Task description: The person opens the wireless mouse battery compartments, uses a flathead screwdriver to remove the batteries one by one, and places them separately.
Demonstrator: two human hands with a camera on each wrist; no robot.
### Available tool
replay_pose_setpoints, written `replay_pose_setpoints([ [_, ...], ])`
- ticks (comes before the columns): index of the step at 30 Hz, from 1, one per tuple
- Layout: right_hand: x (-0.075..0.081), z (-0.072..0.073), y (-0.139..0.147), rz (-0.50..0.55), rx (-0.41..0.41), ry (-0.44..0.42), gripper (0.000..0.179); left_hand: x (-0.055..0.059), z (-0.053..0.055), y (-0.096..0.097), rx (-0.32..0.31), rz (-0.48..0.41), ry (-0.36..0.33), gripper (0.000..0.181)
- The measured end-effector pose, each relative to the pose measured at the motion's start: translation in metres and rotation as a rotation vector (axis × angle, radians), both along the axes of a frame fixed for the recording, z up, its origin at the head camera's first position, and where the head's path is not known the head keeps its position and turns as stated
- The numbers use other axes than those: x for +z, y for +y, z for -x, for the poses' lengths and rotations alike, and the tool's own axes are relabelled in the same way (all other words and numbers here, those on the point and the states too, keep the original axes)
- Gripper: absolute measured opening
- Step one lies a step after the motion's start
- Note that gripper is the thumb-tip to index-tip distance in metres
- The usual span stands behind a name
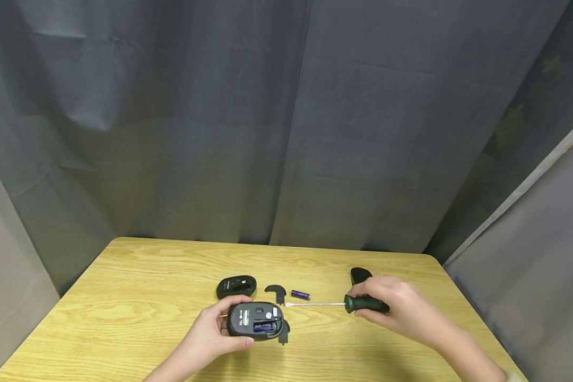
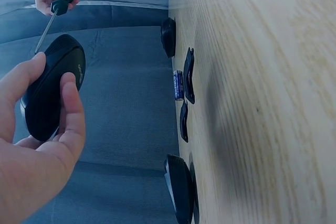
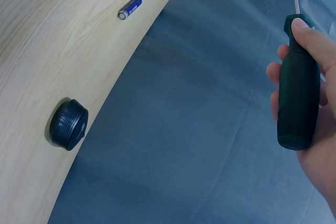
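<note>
My left hand (image 1: 209,330) grips a black computer mouse (image 1: 242,321) by its sides, raised over the table, with its underside facing the head camera. Its battery compartment is uncovered, and a blue battery (image 1: 265,327) lies inside. The right hand (image 1: 403,305) holds a screwdriver (image 3: 299,95) by its dark green handle, thumb along the neck. In the head view the shaft points left and its flat tip appears just right of the mouse. The left wrist view shows the smooth top of the mouse (image 2: 58,85) between thumb and fingers.
On the wooden table (image 1: 143,313), a second mouse (image 1: 225,288) lies underside up. Beside it are a black battery cover (image 1: 277,289) and a loose blue battery (image 1: 301,295). Another cover (image 1: 284,334) shows partly behind the held mouse. A black ribbed object (image 3: 68,124) sits at the far right.
</note>
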State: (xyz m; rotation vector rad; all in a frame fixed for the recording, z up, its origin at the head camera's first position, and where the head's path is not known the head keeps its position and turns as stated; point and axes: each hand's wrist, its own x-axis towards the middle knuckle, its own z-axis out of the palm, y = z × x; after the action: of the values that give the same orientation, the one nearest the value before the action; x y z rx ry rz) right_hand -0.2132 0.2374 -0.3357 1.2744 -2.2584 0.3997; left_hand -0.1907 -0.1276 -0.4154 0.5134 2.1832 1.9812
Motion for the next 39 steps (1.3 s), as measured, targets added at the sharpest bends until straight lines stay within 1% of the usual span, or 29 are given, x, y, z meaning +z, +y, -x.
replay_pose_setpoints([
  [5, -0.003, 0.0, -0.004, -0.007, 0.046, -0.001, 0.036, 0.001, 0.0, 0.0, -0.014, -0.013, -0.01, 0.069],
  [10, -0.005, 0.0, -0.008, -0.024, 0.065, -0.012, 0.034, 0.002, 0.001, 0.0, -0.016, -0.003, -0.03, 0.069],
  [13, -0.006, 0.0, -0.01, -0.039, 0.068, -0.005, 0.029, 0.003, 0.001, 0.0, -0.016, 0.004, -0.038, 0.069],
  [17, -0.007, 0.001, -0.013, -0.05, 0.086, 0.019, 0.024, 0.004, 0.001, 0.001, -0.015, 0.007, -0.031, 0.069],
  [19, -0.008, 0.002, -0.014, -0.054, 0.093, 0.035, 0.026, 0.004, 0.001, 0.001, -0.015, 0.011, -0.024, 0.069],
  [22, -0.007, 0.002, -0.015, -0.062, 0.094, 0.052, 0.036, 0.004, 0.001, 0.001, -0.012, 0.023, -0.015, 0.068],
  [24, -0.007, 0.002, -0.016, -0.073, 0.088, 0.06, 0.038, 0.004, 0.001, 0.001, -0.009, 0.03, -0.011, 0.068],
  [29, -0.003, 0.001, -0.018, -0.107, 0.078, 0.076, 0.031, 0.004, 0.002, 0.001, 0.016, 0.059, 0.005, 0.069],
  [32, -0.001, 0.0, -0.02, -0.128, 0.084, 0.086, 0.027, 0.003, 0.002, 0.001, 0.033, 0.076, 0.027, 0.07],
  [39, 0.006, -0.003, -0.027, -0.174, 0.094, 0.152, 0.033, 0.002, 0.001, 0.004, 0.061, 0.126, 0.112, 0.068],
])
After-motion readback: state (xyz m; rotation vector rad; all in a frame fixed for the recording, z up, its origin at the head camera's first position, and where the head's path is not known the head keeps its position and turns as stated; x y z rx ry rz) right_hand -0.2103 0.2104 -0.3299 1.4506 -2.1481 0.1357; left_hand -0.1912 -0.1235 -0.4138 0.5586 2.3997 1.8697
